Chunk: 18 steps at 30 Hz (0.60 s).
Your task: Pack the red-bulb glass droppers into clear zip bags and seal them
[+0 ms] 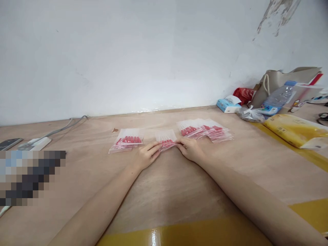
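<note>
The left hand and the right hand each pinch one side of a flat stack of clear plastic bags, which contain small red pieces. This stack is on the light brown, flat surface, between a similar clear-and-red stack at left and a wider, spread clear-and-red group of bags at right.

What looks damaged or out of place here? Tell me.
The white wall looks damaged at upper right: a ragged, brownish patch breaks its smooth surface. On the tabletop, a small brown mark lies by the far-left corner of the leftmost stack of plastic bags; chip or scrap, I can't tell.
</note>
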Tool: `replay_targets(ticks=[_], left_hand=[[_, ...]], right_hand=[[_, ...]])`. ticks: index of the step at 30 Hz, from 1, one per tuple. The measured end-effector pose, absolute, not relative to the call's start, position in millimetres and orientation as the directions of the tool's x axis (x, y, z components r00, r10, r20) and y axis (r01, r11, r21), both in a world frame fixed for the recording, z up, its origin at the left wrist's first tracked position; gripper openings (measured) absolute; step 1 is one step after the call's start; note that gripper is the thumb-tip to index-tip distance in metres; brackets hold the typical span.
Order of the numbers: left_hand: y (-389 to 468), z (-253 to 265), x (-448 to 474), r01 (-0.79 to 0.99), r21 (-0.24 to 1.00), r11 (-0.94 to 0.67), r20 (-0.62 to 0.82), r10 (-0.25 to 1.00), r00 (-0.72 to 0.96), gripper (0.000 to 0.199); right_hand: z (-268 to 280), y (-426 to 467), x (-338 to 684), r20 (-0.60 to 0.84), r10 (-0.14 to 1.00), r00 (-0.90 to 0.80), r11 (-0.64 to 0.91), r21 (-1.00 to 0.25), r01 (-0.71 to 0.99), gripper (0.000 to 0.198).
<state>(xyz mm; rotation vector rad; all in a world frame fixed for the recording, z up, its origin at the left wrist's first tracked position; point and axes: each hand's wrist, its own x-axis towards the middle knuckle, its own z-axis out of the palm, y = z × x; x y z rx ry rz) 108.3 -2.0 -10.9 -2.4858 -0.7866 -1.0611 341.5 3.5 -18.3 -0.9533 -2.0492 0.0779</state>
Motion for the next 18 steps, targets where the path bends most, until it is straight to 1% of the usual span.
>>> replay_targets(ticks=[3,5,8,12,15,18], left_hand=[[-1.4,-7.4,106.1,0.585,-0.245,-0.773,0.732,0.248,0.634,0.017],[-1.6,-4.9,105.4,0.581,-0.296,-0.759,0.731,0.211,0.649,0.015],[-2.2,-2.5,105.5,0.594,-0.283,-0.753,0.748,0.215,0.628,0.015],[-2.4,-1.9,105.9,0.589,-0.284,-0.757,0.736,0.221,0.64,0.015],[-2.2,-2.0,105.3,0.585,-0.304,-0.752,0.729,0.211,0.651,0.014],[-2.3,-1.2,104.2,0.592,-0.339,-0.732,0.737,0.185,0.651,0.012]], right_hand=[[-17.9,3.4,342.2,0.69,0.63,-0.358,0.734,-0.378,0.565,0.012],[-18.3,3.7,343.1,0.705,0.61,-0.363,0.749,-0.362,0.555,0.013],[-19.7,4.5,344.8,0.728,0.576,-0.373,0.753,-0.294,0.588,0.019],[-20.5,4.6,346.5,0.708,0.545,-0.449,0.743,-0.16,0.65,0.015],[-19.9,3.7,346.6,0.675,0.545,-0.498,0.741,-0.109,0.662,0.017],[-19.7,3.4,346.4,0.678,0.526,-0.513,0.735,-0.061,0.675,0.019]])
